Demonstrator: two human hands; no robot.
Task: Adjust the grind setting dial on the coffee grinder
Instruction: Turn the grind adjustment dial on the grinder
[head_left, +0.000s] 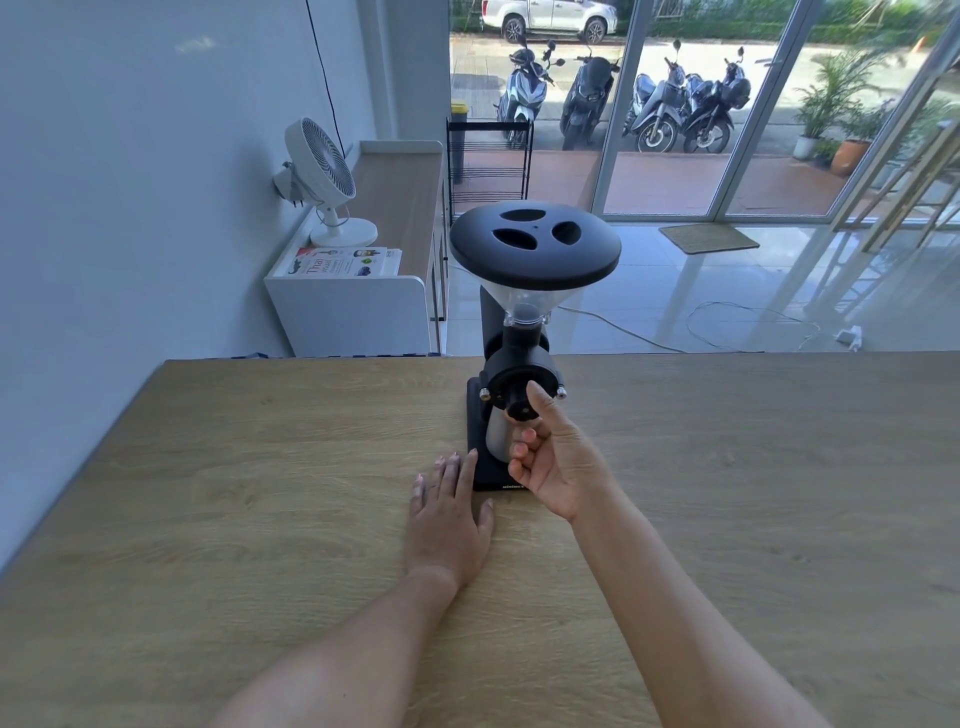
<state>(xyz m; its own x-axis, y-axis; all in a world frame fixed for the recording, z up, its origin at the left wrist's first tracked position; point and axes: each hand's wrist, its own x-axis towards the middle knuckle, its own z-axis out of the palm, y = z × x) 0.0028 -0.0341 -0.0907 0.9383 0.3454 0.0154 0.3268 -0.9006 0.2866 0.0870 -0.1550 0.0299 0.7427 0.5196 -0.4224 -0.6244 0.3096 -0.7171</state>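
With the right hand (550, 462) pinching the dial (521, 405) and the left hand (449, 514) flat, released, beside the coffee grinder (519, 332), hard twisting might skid it.

The worktop (234, 493) lies bare on both sides of the coffee grinder (522, 364), so a hand can pass freely to its left and right. Straight in front, the way is taken: the left hand (449, 519) rests flat on the wood, touching the grinder's base, and the right hand (553, 457) is raised before the dial (521, 402), thumb against it. Above, the wide black hopper lid (535, 244) overhangs the dial, blocking a straight descent from the top
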